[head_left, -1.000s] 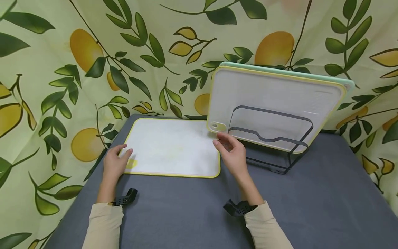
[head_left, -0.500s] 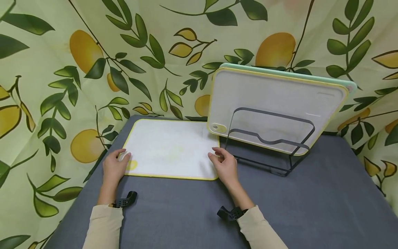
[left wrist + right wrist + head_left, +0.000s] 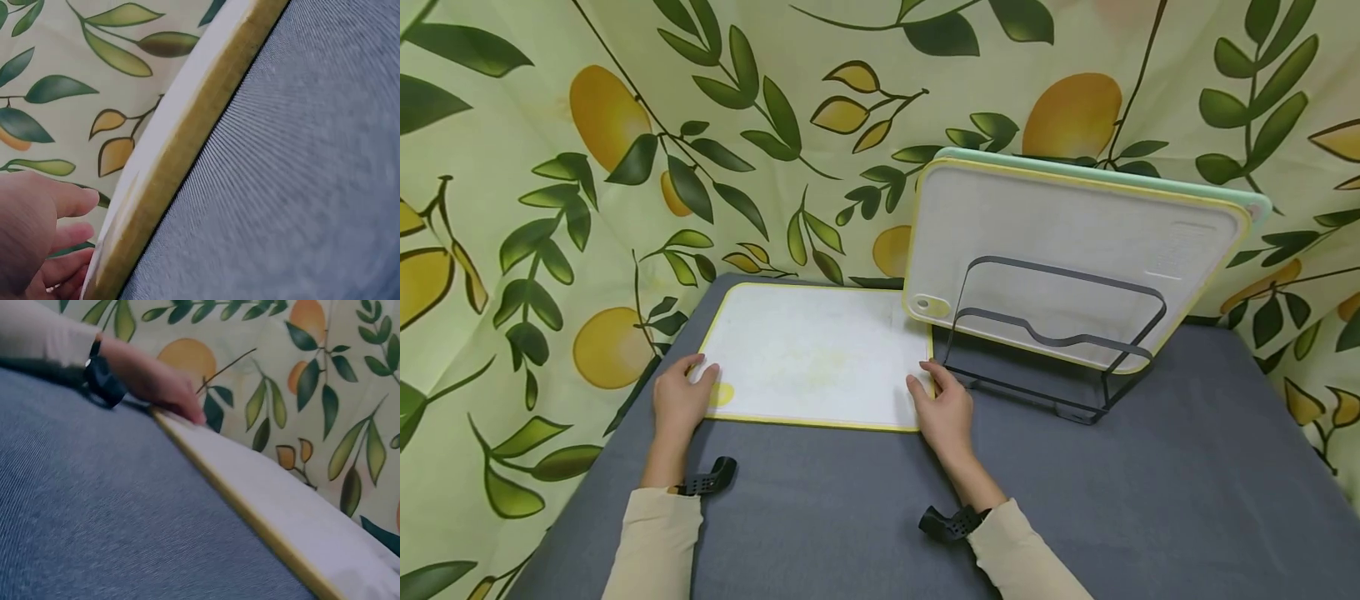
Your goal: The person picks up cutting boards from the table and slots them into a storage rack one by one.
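A white cutting board (image 3: 812,358) with a yellow rim lies flat on the grey cloth-covered table. My left hand (image 3: 677,400) is at its left edge, fingers along the rim and thumb held over the top near the yellow corner patch. The left wrist view shows loosely bent fingers (image 3: 69,265) beside the board's end, with the thumb raised apart from them. At the opposite short edge is my right hand (image 3: 946,412), its thumb above the board and its fingertips just outside the rim. The right wrist view catches the left hand (image 3: 165,387) at the far end.
A black wire rack (image 3: 1060,342) stands to the right, close behind my right hand. Leaning in it are a white board (image 3: 1067,217) with yellow trim and a mint-green board (image 3: 1097,177) behind. A fruit-patterned cloth (image 3: 820,183) hangs along the table's back and sides.
My right hand has moved down and left from near the rack to the board's right edge. My left hand has stayed at the left edge. The board looks nearly unmoved.
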Demonstrator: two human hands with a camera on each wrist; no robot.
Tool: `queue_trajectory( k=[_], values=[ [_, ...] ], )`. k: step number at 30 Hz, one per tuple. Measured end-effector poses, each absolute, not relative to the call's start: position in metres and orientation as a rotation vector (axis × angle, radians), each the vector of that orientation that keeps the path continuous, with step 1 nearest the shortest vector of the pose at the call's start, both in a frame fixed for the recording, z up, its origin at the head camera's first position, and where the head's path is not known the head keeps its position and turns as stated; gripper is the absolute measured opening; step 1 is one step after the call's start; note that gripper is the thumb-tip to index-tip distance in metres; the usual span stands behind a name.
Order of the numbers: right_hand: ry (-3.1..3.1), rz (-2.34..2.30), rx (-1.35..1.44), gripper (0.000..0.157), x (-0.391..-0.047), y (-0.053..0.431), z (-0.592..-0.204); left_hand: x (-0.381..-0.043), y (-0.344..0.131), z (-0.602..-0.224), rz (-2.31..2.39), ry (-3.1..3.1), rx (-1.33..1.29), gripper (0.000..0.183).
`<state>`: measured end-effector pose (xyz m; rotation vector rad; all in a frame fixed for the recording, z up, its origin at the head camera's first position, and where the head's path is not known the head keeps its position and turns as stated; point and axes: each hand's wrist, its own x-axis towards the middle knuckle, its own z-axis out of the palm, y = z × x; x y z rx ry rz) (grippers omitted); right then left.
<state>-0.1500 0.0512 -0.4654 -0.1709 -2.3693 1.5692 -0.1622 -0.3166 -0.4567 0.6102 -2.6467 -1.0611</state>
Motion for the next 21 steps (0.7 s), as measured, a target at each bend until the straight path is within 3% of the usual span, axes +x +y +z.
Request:
queue_trajectory(
  k=[21],
  values=[
    [-2.244,1.755,-0.371,0.03,-0.15,0.045,-0.467,-0.164,-0.317,-0.44,-1.601,-2.32,0.938,0.049]
  ],
)
